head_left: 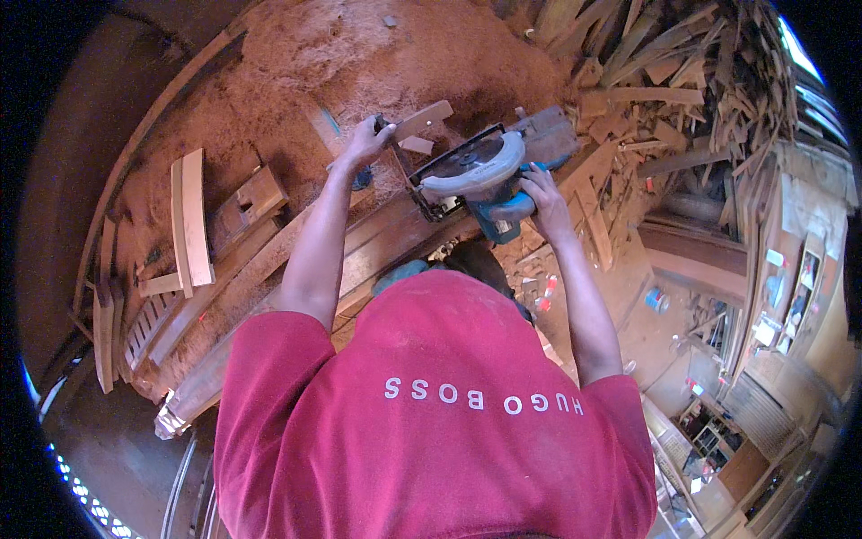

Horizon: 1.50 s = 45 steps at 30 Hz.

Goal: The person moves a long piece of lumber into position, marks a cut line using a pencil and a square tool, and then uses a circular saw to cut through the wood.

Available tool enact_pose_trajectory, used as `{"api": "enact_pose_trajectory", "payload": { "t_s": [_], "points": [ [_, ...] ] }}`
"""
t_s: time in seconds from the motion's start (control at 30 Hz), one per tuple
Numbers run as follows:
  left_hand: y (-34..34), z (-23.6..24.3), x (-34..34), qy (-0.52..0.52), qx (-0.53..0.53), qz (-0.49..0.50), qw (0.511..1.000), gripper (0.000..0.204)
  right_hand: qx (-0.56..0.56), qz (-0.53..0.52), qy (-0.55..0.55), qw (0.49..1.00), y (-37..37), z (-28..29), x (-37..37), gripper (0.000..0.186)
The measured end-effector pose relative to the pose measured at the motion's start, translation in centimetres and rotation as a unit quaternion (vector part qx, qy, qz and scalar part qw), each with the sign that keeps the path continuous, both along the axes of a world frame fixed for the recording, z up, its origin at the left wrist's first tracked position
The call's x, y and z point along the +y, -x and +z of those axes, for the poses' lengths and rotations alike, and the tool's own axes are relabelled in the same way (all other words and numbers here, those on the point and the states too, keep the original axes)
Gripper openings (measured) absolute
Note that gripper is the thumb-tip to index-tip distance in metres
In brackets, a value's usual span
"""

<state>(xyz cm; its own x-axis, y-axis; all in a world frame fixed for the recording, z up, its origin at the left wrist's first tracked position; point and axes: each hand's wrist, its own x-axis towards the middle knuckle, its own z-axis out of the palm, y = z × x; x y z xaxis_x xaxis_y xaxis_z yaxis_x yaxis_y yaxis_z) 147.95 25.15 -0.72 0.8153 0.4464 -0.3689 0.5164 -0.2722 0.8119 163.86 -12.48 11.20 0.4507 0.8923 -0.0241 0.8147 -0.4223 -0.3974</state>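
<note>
So I'm running a two-handed hold around a circular saw [480, 180] here, and it's sitting pretty much between my hands, a bit closer to the right one. My right hand [545, 202] is gripping it at the right end, fingers wrapping over the blue handle [509, 209]. My left hand [366, 144] is reaching out past the saw's left end, closing around a narrow dark piece [401, 162] that's running down toward the saw's left corner. Can't tell if that bit is part of the saw or something separate, tbh.

A short board [424, 119] is poking out just beside my left hand, up beyond the saw's left end, and a small offcut [416, 145] is lying just below that. A long wooden beam [386, 242] is stretching away from the saw, down and to the left, passing under my left forearm. Well off to the saw's left, some pale boards [190, 216] are lying near a block with a dark hole [265, 191]. Reddish sawdust [305, 63] is covering the ground beyond the saw, and a messy scrap wood pile [700, 99] is filling the area up to its right.
</note>
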Motion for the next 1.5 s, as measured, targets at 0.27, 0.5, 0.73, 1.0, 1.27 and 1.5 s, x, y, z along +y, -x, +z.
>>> {"api": "enact_pose_trajectory", "payload": {
  "t_s": [0.27,0.5,0.73,1.0,1.27,1.5],
  "points": [
    [1.6,-1.9,-2.8,-0.004,-0.014,0.048,0.999,0.035,0.012,0.007,-0.006,1.0,-0.1,0.0,0.1,0.036],
    [1.1,-0.4,-2.1,0.04,-0.022,0.044,0.998,0.033,0.001,0.002,-0.018,1.0,0.1,-0.5,-0.4,0.038],
    [0.4,-3.9,0.2,-0.03,-0.021,0.053,0.998,0.031,0.02,-0.02,-0.005,1.0,0.7,1.7,1.9,0.037],
    [-0.4,-9.7,2.7,0.0,0.0,0.072,0.997,0.029,0.014,-0.044,-0.024,0.999,0.3,0.8,3.2,0.039],
    [-0.4,-12.0,4.6,-0.069,0.054,0.099,0.991,0.055,0.007,-0.055,-0.017,0.998,0.0,0.6,4.5,0.036],
    [0.8,-3.8,-3.7,-0.228,-0.102,0.24,0.938,0.049,0.005,-0.067,-0.025,0.997,0.0,0.4,3.7,0.039]
  ]
}}
